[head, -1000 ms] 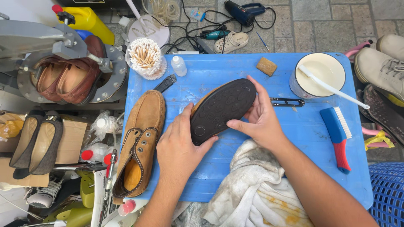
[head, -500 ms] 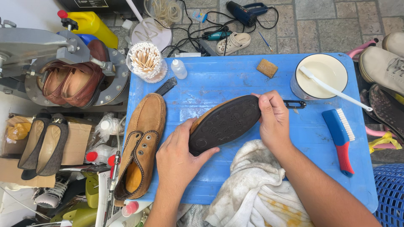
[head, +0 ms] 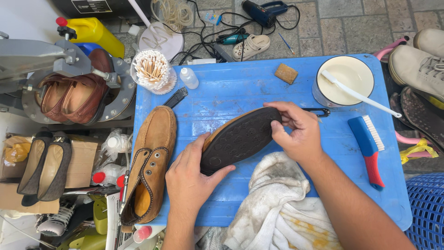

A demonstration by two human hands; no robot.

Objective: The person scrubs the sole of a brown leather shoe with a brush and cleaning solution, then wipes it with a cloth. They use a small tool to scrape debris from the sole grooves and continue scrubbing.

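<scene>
2 hands' fingers (head: 277, 126) round upturned shoe (head: 240, 137)

tan shoe (head: 150, 162) | brush (head: 368, 148) | white bowl (head: 344, 81) | cotton swabs (head: 151, 69) | towel (head: 277, 203)

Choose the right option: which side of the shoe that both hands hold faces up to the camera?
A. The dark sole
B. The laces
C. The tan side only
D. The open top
A: the shoe lies turned over between the left hand and right hand, its dark patterned sole facing the camera.
</scene>
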